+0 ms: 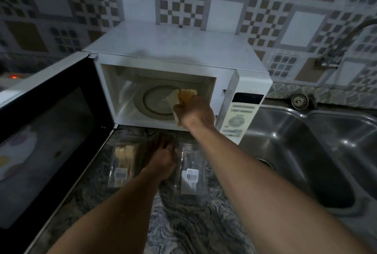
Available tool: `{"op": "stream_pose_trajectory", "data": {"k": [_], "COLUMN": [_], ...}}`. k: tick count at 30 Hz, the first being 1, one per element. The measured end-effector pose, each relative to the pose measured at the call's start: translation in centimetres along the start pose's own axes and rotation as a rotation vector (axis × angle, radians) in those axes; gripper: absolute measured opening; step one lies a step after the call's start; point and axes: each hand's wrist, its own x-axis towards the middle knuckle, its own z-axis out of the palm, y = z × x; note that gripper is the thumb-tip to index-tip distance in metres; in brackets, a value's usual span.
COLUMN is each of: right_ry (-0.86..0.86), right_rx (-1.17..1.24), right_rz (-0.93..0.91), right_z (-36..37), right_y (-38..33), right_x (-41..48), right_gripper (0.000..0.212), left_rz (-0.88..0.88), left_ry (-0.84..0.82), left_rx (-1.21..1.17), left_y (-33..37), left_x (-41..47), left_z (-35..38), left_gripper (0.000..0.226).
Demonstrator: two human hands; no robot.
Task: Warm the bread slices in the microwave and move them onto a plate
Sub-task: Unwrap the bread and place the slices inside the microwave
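A person's right hand [193, 110] reaches into the open mouth of a white boxy microwave [173, 43], its grip clamped on a small stack of pale, brown-crusted bread slices [184, 95]. The slices stand on edge, jutting up and away from the curled fingers, just over the right part of the round glass turntable [157, 100] inside the oven; whether they touch it cannot be told.

The microwave's dark-windowed door [51, 121] swings wide to the left.

On the near side, the left hand [161, 159] lies on the mottled grey stone counter [183, 223], fingers stretched out towards the oven and holding nothing. It rests between two clear plastic packets with barcode labels. The left packet [122, 164] holds more pale slices, while the contents of the right packet [191, 170] are too blurred to tell.

To the right of the microwave sits a stainless steel double sink [306, 141], with a curved metal tap [342, 43] rising on the far right against a wall of checked brown, white and grey tiles [179, 2].
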Motion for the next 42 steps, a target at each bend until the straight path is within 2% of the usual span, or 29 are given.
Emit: {"op": "stream_pose_trajectory", "data": {"k": [4, 7, 10, 18, 21, 26, 29, 31, 33, 35, 38, 42], "right_ry": [0.004, 0.050, -0.036, 0.002, 0.029, -0.065, -0.085, -0.087, -0.006, 0.061, -0.049, -0.126], "right_rx": [-0.036, -0.034, -0.097, -0.167, -0.109, -0.096, -0.200, -0.210, -0.152, -0.083, -0.116, -0.124], "right_rz": [-0.034, -0.055, -0.185, -0.148, -0.099, -0.088, -0.166, -0.223, -0.194, -0.111, -0.135, -0.155], "right_z": [1.8, 3.2, 4.9, 7.0, 7.2, 6.5, 5.3, 4.5, 3.7, 3.1, 2.2, 1.0], "right_y": [-0.1, 0.0, 0.0, -0.7, -1.0, -1.2, -1.1, -1.2, -1.3, -1.6, -1.9, -1.9], "right_x": [3.2, 5.1, 7.0, 11.0, 11.5, 10.9, 9.6, 8.1, 6.5, 5.2, 3.2, 0.5], "right_gripper": [0.039, 0.040, 0.036, 0.040, 0.040, 0.058, 0.054, 0.052, 0.044, 0.042, 0.048, 0.034], "left_rz": [0.048, 0.055, 0.043, 0.016, 0.001, 0.002, 0.021, 0.027, 0.017, 0.011, 0.044, 0.041], "left_ry": [0.105, 0.113, 0.128, 0.161, 0.155, 0.136, 0.141, 0.125, 0.097, 0.087, 0.097, 0.072], "left_rx": [0.251, 0.294, 0.303, 0.255, 0.271, 0.268, 0.271, 0.292, 0.299, 0.270, 0.176, -0.103], "left_y": [-1.6, -2.0, -2.1, -2.2, -2.4, -2.6, -2.6, -2.7, -2.6, -2.7, -2.3, -0.5], "left_x": [1.3, 1.9, 2.3, 2.6, 2.6, 2.7, 2.8, 2.8, 2.7, 2.6, 1.6, -1.9], "left_z": [0.8, 0.7, 0.6, 1.0, 1.1, 0.6, 0.5, 0.5, 0.5, 0.7, 0.8, -0.9], "left_gripper": [0.077, 0.072, 0.066, 0.052, 0.052, 0.056, 0.072, 0.071, 0.065, 0.060, 0.060, 0.052]}}
